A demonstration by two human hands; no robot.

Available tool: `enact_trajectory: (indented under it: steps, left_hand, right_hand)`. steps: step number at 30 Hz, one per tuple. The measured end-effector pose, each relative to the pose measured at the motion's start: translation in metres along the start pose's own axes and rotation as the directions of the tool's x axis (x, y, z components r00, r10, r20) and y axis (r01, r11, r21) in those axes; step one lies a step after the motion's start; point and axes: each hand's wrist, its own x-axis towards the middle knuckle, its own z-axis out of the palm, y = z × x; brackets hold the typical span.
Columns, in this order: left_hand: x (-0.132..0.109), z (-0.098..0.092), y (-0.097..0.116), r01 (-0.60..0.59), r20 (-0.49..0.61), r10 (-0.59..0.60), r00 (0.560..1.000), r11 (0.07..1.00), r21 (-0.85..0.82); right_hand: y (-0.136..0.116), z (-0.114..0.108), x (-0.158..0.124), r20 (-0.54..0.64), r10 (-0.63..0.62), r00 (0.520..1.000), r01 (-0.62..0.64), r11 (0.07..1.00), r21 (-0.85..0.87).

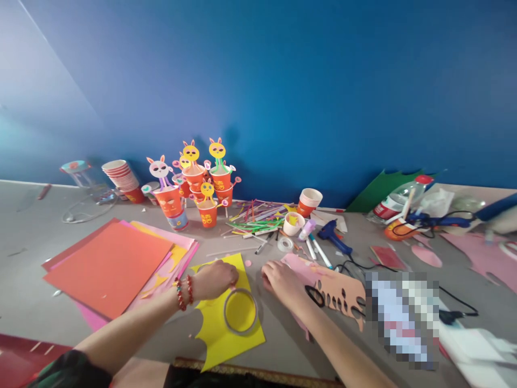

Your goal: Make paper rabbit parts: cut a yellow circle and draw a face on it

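My left hand point(217, 279) rests over a yellow sheet point(216, 337) whose left edge is cut into curves. Its fingers are bent together, and a speck of pink shows by the fingertips; what they hold I cannot make out. Just below it, a grey ring point(226, 324), like a tape roll, lies flat on the sheet. My right hand point(279, 277) is low over the table, right of the sheet, fingers curled and partly hidden. Beside that forearm lies a peach sheet point(339, 285) with cut-out holes, and black scissor handles point(314, 296) show there.
Orange and pink sheets point(117, 264) are stacked at left. Behind stand paper cups with animal figures point(167, 198), a cup stack point(121, 175) and coloured sticks point(258, 218). A blue glue gun point(334, 236), its cable, and a bottle point(399, 199) are at right.
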Motion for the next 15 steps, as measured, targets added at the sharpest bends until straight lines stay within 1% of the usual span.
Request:
enact_trajectory:
  steps: [2, 3, 5, 7, 9, 11, 13, 15]
  left_hand:
    - [0.0, -0.002, -0.001, -0.017, -0.017, 0.017, 1.0, 1.0, -0.003]
    - [0.001, -0.007, -0.002, -0.018, -0.035, 0.018, 0.999, 1.0, -0.007]
    - [0.01, -0.022, -0.002, -0.003, -0.092, 0.001, 0.996, 1.0, -0.019]
    - [0.032, -0.045, 0.001, 0.03, -0.18, -0.035, 0.983, 0.999, -0.03]
    - [0.069, -0.07, 0.006, 0.03, -0.26, -0.041, 0.965, 0.999, -0.045]
    - [0.116, -0.089, 0.013, 0.028, -0.323, -0.045, 0.945, 0.998, -0.058]
    - [0.165, -0.1, 0.02, 0.026, -0.342, -0.045, 0.938, 0.998, -0.06]
    - [0.208, -0.102, 0.026, 0.027, -0.33, -0.044, 0.943, 0.998, -0.058]
  right_hand:
    - [0.002, -0.007, 0.001, -0.042, 0.003, 0.999, -0.003, 1.0, 0.005]
    - [0.005, -0.015, 0.002, -0.073, 0.013, 0.997, -0.012, 1.0, 0.008]
    - [0.018, -0.037, 0.006, -0.157, 0.056, 0.986, -0.055, 0.998, 0.01]
    - [0.039, -0.066, 0.015, -0.264, 0.133, 0.955, -0.137, 0.991, 0.003]
    - [0.064, -0.095, 0.028, -0.347, 0.22, 0.912, -0.239, 0.971, -0.012]
    - [0.089, -0.117, 0.045, -0.364, 0.288, 0.886, -0.321, 0.947, -0.032]
    - [0.108, -0.129, 0.061, -0.313, 0.331, 0.89, -0.366, 0.929, -0.059]
    - [0.12, -0.133, 0.074, -0.24, 0.375, 0.895, -0.404, 0.911, -0.085]
